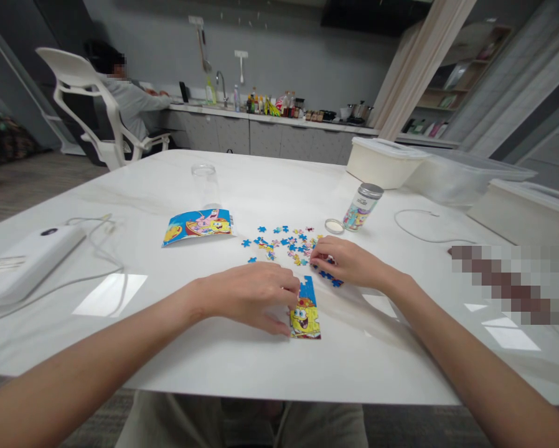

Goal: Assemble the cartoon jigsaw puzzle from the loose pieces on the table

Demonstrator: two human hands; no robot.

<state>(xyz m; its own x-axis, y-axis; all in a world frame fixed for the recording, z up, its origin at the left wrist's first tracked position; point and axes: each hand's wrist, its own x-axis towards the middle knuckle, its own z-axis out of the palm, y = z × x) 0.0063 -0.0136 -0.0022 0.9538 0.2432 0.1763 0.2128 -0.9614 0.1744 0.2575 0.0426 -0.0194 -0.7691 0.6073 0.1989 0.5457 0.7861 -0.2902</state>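
Note:
A partly joined jigsaw puzzle (305,317) with a yellow cartoon face lies on the white table in front of me. My left hand (256,295) rests at its left side, thumb and fingers apart, the fingertips touching its edge. Just beyond it, my right hand (347,260) is closed in a pinch among the loose pieces, with a blue puzzle piece at its fingertips, mostly covered. Several loose puzzle pieces (263,244) are scattered ahead of both hands, and blue pieces (336,282) lie under the right palm. To the left stands a curved picture sheet (198,226) with cartoon figures.
A printed can (362,208) with a silver top stands at the right, a round lid (334,226) beside it. Further back is a clear jar (205,185). Storage boxes (385,165) line the right. A white device (25,261) with cables is left. A person (130,102) sits beyond.

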